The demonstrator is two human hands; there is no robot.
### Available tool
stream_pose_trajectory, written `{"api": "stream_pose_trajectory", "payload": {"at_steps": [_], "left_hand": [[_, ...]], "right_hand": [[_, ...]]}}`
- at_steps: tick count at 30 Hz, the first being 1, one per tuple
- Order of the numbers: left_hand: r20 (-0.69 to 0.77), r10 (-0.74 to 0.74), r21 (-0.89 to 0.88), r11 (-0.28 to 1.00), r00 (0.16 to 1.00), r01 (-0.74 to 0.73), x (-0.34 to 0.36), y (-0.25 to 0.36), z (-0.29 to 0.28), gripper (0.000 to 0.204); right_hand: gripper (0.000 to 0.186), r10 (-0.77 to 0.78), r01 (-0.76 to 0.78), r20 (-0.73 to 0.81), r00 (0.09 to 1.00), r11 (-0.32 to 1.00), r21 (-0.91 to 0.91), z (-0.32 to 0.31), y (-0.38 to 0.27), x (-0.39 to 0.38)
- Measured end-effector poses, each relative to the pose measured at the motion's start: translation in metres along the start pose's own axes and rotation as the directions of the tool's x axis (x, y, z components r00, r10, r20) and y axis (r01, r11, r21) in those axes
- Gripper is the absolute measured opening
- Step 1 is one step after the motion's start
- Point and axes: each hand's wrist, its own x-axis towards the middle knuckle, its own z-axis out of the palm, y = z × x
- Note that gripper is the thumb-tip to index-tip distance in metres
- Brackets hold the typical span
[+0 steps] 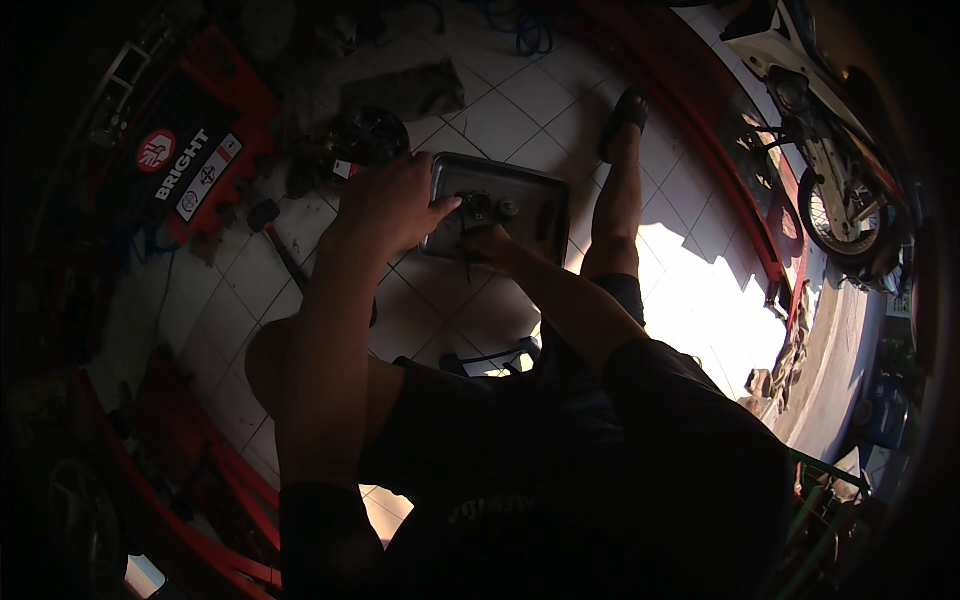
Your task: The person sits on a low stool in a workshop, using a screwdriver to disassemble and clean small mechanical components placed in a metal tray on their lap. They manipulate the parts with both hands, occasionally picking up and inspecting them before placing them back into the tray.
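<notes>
Metal tray (526, 190) on tile floor (500, 128). Round metal part (479, 205) inside, near both hands. Part likely hard, stiff, maybe slippery; best held by sides. Left hand (398, 205) at tray's left side, thumb out. Right hand (490, 246) over tray, fingers bent. Too dark to tell what either holds.

This looks like a motorcycle repair workshop, with a tiled floor (500, 120) partly lit by strong sunlight. A motorcycle (826, 172) stands at the right, and a wheel (82, 515) shows dimly at the lower left. A hammer (276, 240) lies on the tiles near a metal tray (512, 165) with small, dark mechanical parts (508, 208) in it. Blue cable (525, 40) lies at the far edge, and a long red beam (700, 132) crosses the right side.
</notes>
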Motion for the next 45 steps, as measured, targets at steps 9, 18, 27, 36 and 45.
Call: {"api": "stream_pose_trajectory", "payload": {"at_steps": [9, 18, 27, 36, 45], "left_hand": [[0.01, 0.007, -0.003, 1.0, 1.0, -0.006, 0.002, 0.0, 0.001, 0.053], [0.039, -0.003, 0.025, 1.0, 0.999, 0.002, -0.001, -0.001, -0.001, 0.051], [-0.01, 0.04, 0.005, 0.999, 0.999, -0.04, 0.002, 0.002, 0.002, 0.052], [-0.022, -0.008, 0.033, 0.999, 1.0, 0.009, -0.011, -0.011, 0.003, 0.049], [0.006, -0.032, 0.056, 0.998, 0.999, 0.031, -0.012, -0.012, 0.004, 0.05]], "right_hand": [[0.053, 0.059, -0.058, -0.043, 0.997, 0.998, 0.037, -0.005, 0.005, 0.002], [0.056, 0.063, -0.065, 0.02, 0.998, 0.989, 0.132, 0.004, -0.01, -0.009], [0.054, 0.094, -0.094, 0.004, 0.996, 0.995, -0.021, -0.013, -0.006, -0.011], [0.041, 0.005, -0.037, -0.087, 0.996, 0.927, -0.374, 0.012, 0.038, -0.013], [0.026, 0.317, -0.312, 0.032, 0.948, 0.943, -0.118, 0.011, 0.126, -0.023]]}}
